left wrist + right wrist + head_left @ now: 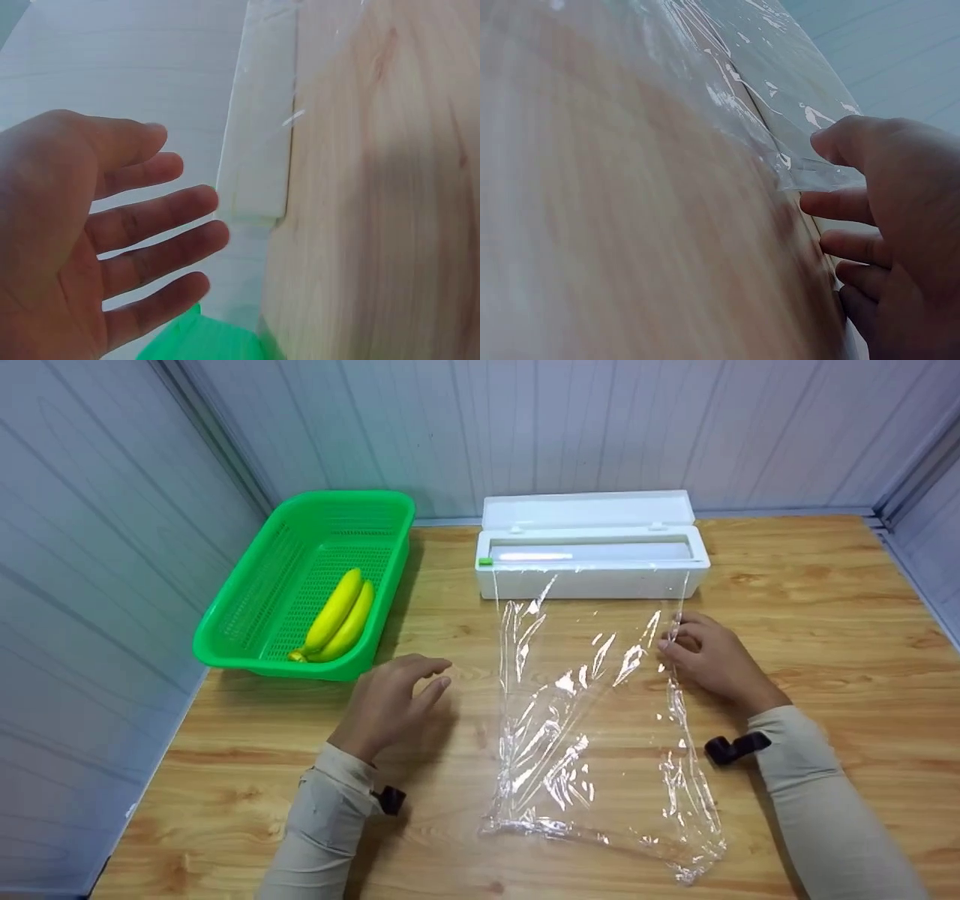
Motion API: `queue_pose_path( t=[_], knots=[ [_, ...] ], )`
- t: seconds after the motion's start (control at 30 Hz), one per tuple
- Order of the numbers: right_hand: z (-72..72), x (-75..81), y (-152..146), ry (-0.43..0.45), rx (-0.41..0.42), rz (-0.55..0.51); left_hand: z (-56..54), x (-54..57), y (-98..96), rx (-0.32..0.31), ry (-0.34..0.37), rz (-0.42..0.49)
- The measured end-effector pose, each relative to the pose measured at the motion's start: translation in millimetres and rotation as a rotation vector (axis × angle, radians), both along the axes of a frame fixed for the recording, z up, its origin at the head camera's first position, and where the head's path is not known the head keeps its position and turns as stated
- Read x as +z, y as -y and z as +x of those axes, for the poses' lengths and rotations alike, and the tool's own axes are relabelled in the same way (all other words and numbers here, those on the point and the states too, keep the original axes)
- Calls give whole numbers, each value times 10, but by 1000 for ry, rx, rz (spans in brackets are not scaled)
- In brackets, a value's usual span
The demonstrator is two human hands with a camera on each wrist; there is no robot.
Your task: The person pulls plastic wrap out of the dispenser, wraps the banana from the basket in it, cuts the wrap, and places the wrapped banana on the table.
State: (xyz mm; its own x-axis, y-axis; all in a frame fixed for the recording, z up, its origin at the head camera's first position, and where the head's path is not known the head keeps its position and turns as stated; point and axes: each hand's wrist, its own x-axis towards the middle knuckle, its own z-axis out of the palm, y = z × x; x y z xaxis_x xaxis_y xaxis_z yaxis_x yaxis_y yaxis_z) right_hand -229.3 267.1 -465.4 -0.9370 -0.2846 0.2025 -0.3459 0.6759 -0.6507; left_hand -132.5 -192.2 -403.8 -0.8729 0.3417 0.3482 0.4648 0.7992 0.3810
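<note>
A sheet of clear plastic wrap (585,720) stretches from the white wrap dispenser box (592,583) down over the wooden table, its near end crumpled. My right hand (712,660) is at the sheet's right edge. In the right wrist view the wrap's edge (821,176) lies between the thumb and forefinger, which stand apart; whether they touch it I cannot tell. To the left of the sheet, my left hand (394,701) hovers with loosely bent fingers, holding nothing. The left wrist view shows its fingers (157,210) spread, the dispenser beyond them.
A green plastic basket (225,634) with two yellow bananas (335,619) stands on the left, just beyond my left hand. The dispenser's lid (589,512) is raised toward the back wall (562,435). A green slider (485,562) sits at the dispenser's left end.
</note>
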Motion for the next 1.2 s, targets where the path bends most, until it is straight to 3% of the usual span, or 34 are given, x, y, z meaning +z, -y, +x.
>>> queue_pose_path(
  t=[0.27,0.47,0.7,0.93,1.2],
  knots=[
    [-19,-9,-37,11,-1,2,-112,52,107,39,-66,163],
    [-22,-22,-56,29,-15,12,-214,134,207,128,-151,236],
    [-30,-40,-44,13,-8,8,-231,74,359,213,-202,276],
    [-31,-8,-41,-11,-10,22,-320,52,488,276,-157,253],
    [-24,-35,-42,19,-21,3,-395,66,617,375,-2,199]
  ],
)
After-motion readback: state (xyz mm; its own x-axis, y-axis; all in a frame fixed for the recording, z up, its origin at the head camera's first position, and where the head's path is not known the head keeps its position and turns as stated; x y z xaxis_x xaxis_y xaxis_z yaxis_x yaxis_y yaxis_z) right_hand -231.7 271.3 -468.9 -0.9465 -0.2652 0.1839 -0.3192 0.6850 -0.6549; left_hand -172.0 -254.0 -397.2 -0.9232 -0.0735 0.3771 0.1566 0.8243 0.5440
